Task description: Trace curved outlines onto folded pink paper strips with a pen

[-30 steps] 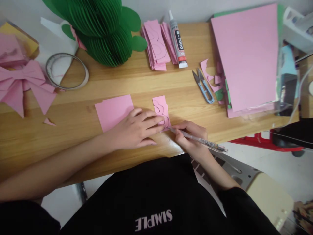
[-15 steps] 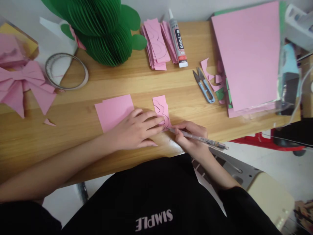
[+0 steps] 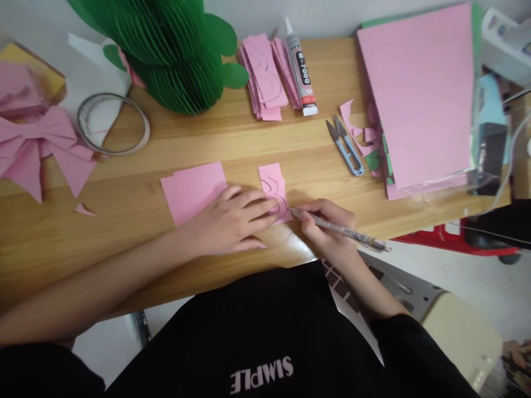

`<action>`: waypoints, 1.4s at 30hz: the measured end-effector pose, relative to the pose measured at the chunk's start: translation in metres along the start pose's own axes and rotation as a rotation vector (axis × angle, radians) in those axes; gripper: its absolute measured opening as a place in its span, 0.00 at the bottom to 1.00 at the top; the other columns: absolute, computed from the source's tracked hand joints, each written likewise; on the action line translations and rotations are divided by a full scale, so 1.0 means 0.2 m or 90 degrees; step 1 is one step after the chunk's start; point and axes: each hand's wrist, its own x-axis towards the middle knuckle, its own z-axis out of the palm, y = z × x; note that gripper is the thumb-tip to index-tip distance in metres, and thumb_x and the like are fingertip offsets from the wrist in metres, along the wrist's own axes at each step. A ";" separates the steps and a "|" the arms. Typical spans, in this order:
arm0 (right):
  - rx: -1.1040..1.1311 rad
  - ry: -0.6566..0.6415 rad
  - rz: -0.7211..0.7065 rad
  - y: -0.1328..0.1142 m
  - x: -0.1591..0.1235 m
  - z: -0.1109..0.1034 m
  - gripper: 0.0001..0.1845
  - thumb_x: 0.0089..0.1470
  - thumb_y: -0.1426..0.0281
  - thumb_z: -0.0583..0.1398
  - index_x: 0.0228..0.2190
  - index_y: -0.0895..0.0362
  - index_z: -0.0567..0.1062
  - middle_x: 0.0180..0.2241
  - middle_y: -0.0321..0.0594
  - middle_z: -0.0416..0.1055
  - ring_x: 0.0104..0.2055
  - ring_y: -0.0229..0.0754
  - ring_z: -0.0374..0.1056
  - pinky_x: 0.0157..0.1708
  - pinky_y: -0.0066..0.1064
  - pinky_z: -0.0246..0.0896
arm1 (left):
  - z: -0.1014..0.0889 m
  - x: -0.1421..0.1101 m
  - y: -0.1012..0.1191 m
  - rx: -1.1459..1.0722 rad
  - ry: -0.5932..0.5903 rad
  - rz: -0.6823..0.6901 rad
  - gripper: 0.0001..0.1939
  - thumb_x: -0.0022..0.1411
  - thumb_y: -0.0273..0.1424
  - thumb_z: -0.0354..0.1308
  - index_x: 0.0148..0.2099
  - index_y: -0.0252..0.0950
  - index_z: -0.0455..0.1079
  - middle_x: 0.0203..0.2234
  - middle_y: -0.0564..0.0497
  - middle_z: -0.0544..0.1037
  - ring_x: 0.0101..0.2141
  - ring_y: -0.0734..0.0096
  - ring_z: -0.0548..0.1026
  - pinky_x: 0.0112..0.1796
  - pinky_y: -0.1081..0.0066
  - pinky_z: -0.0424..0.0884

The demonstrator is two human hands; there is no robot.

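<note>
My left hand (image 3: 230,224) lies flat with its fingers stretched out, the fingertips pressing on a small pink paper strip (image 3: 271,178). Dark curved lines are drawn on that strip. Under the same hand's wrist side, larger pink paper sheets (image 3: 193,190) are partly covered. My right hand (image 3: 329,226) is closed around a clear pen (image 3: 348,235), whose tip is at the strip's right edge, close to the left fingertips.
Behind stand a green honeycomb paper shape (image 3: 178,66), a stack of marked pink strips (image 3: 263,77) and a glue tube (image 3: 302,72). Thread snips (image 3: 346,146) lie near a pink paper pile (image 3: 418,99). At left are a tape roll (image 3: 143,130) and a pink paper bow (image 3: 62,138).
The pen tip and my right hand have shifted slightly up and to the right along the strip's edge. My left hand keeps its place on the paper.
</note>
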 end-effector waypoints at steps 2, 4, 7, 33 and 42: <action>-0.001 0.003 -0.012 0.00 0.01 0.00 0.07 0.54 0.71 0.61 0.29 0.56 0.80 0.25 0.37 0.79 0.22 0.36 0.71 0.24 0.27 0.66 | 0.00 0.00 0.00 -0.003 0.001 -0.001 0.22 0.71 0.44 0.55 0.57 0.34 0.70 0.54 0.46 0.78 0.54 0.56 0.70 0.48 0.58 0.61; -0.001 0.006 -0.025 0.00 0.02 0.00 0.06 0.54 0.71 0.61 0.29 0.56 0.80 0.25 0.38 0.79 0.22 0.36 0.71 0.24 0.27 0.66 | 0.00 0.00 0.00 -0.006 0.000 -0.004 0.22 0.71 0.44 0.55 0.57 0.34 0.70 0.55 0.46 0.78 0.54 0.56 0.70 0.48 0.58 0.61; -0.012 0.010 -0.046 0.02 0.02 0.01 0.07 0.54 0.71 0.61 0.30 0.56 0.80 0.25 0.38 0.79 0.22 0.36 0.71 0.24 0.27 0.66 | 0.00 0.00 0.00 -0.007 -0.007 -0.011 0.22 0.70 0.44 0.57 0.58 0.36 0.70 0.55 0.46 0.78 0.55 0.56 0.70 0.48 0.58 0.61; -0.173 -0.018 -0.276 0.15 -0.16 0.08 0.18 0.65 0.63 0.59 0.53 0.53 0.78 0.43 0.48 0.82 0.51 0.51 0.76 0.51 0.42 0.73 | -0.05 -0.11 0.07 0.154 0.027 -0.021 0.13 0.71 0.37 0.55 0.53 0.40 0.73 0.51 0.46 0.80 0.54 0.57 0.74 0.50 0.58 0.64; -0.252 -0.154 -0.402 0.16 -0.15 0.08 0.20 0.65 0.63 0.58 0.57 0.50 0.74 0.54 0.44 0.78 0.61 0.50 0.69 0.56 0.44 0.67 | 0.00 -0.19 0.14 0.189 0.057 -0.090 0.16 0.70 0.40 0.57 0.55 0.39 0.74 0.54 0.43 0.78 0.55 0.55 0.73 0.51 0.58 0.66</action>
